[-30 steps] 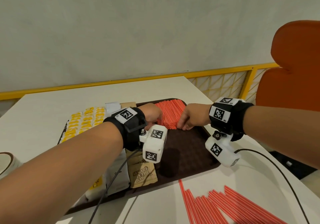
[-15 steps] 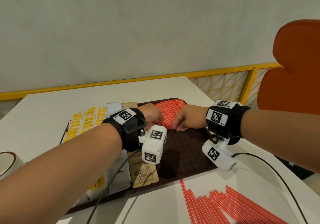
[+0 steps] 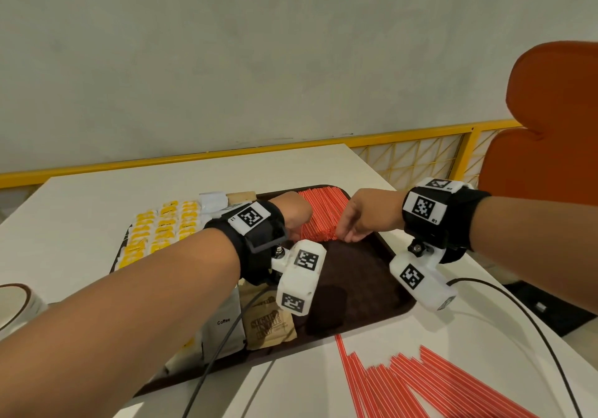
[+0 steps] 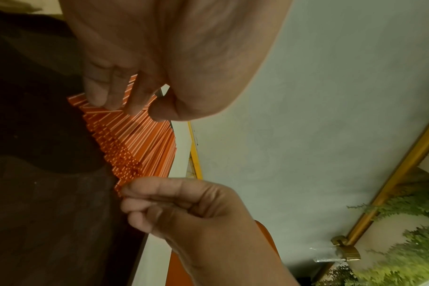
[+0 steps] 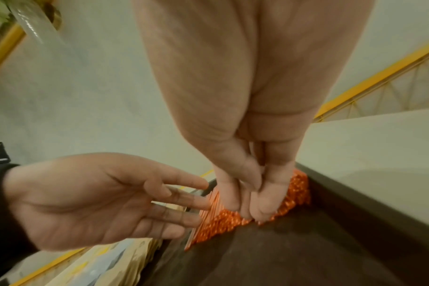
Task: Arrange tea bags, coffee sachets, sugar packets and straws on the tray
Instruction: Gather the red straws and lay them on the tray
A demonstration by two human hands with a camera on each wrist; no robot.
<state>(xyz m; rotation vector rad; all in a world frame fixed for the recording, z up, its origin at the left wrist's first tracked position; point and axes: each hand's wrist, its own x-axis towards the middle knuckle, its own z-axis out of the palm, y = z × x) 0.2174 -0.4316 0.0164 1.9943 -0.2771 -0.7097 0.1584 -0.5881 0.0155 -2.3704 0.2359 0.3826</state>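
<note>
I have both hands at the near ends of a bundle of red straws [image 3: 318,213] lying in the far right corner of a dark brown tray [image 3: 365,275]. My left hand [image 3: 296,213] rests against the bundle's left edge; its fingers are hidden. My right hand [image 3: 365,216] touches the bundle's right near end, fingertips down. Left of the bundle on the tray lie yellow tea bags [image 3: 161,233]; nearer me lie a white coffee sachet [image 3: 223,323] and a brown sugar packet [image 3: 270,327]. More loose straws [image 3: 430,385] lie on the white table [image 3: 97,204], off the tray's near right edge.
</note>
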